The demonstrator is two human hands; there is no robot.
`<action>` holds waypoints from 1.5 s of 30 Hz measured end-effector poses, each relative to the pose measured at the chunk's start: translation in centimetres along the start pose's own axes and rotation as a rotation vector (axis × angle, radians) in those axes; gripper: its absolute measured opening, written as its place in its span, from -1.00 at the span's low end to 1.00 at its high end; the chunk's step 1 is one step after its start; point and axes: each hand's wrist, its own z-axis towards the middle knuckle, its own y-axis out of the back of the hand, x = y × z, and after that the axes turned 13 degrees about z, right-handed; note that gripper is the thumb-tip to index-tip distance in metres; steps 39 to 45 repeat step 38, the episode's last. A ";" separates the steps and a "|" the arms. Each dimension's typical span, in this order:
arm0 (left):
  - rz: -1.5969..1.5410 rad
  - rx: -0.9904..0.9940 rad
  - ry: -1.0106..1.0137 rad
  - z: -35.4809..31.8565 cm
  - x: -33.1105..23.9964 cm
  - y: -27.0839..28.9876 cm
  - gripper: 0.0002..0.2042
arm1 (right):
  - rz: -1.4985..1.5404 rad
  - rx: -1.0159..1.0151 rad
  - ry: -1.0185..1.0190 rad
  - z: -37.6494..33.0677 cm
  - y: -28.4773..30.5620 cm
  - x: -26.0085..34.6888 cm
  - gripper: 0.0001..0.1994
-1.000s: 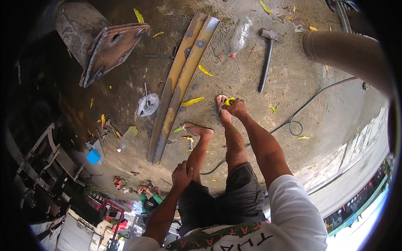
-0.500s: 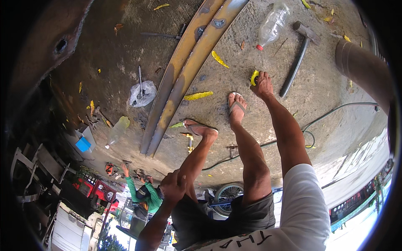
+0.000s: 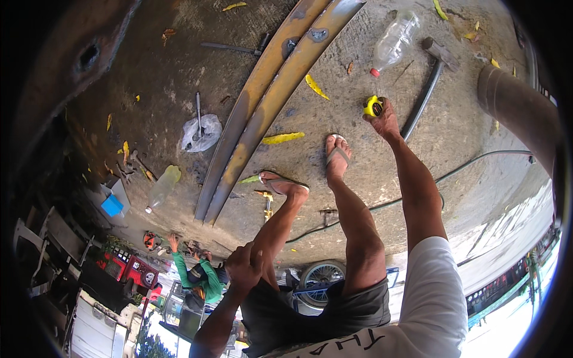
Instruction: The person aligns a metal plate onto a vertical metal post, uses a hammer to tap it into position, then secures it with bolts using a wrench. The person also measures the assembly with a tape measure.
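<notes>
My right hand [image 3: 385, 121] reaches down to the concrete floor and is shut on a small yellow tape measure [image 3: 372, 106], just left of a long-handled hammer [image 3: 428, 85]. My left hand [image 3: 243, 266] grips my bent left knee. My feet in sandals [image 3: 336, 154] stand between the hands. Two long rusty curved steel bars [image 3: 268, 113] lie side by side left of the tape measure.
A clear plastic bottle [image 3: 394, 40] lies above the hammer; another bottle [image 3: 162, 186] and a plastic bag [image 3: 200, 132] lie left of the bars. A thick pipe [image 3: 519, 110] stands right. A cable [image 3: 477, 160] crosses the floor. A person in green [image 3: 197, 275] crouches nearby.
My right hand has moved away from my foot toward the hammer with the tape measure. My view has swung closer over the bars and floor. The left hand stays on the knee.
</notes>
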 end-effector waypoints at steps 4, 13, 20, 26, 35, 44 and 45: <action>-0.009 0.006 -0.017 0.4 0.4 0.0 -0.68 | 0.125 -0.019 -0.030 0.6 0.2 -1.4 -0.37; 0.002 0.025 -0.010 0.1 1.1 -0.3 -0.68 | 0.495 -0.108 -0.238 2.3 -0.6 -6.0 -0.65; -0.003 0.006 -0.003 -0.5 1.1 -0.2 -0.69 | 0.725 -0.286 -0.685 -0.2 -0.9 -3.9 -0.57; -0.001 0.048 -0.013 -0.8 0.4 -0.7 -0.71 | 0.611 -0.119 -0.657 -11.4 -1.7 -2.6 -0.60; 0.254 0.308 -0.301 -3.0 -3.9 1.0 -0.46 | 0.363 0.149 -0.310 -31.5 -0.5 11.3 -0.60; 0.298 0.283 -0.476 -1.7 -6.3 4.2 -0.41 | 0.497 0.081 -0.274 -33.3 6.7 16.0 -0.51; 0.298 0.283 -0.476 -1.7 -6.3 4.2 -0.41 | 0.497 0.081 -0.274 -33.3 6.7 16.0 -0.51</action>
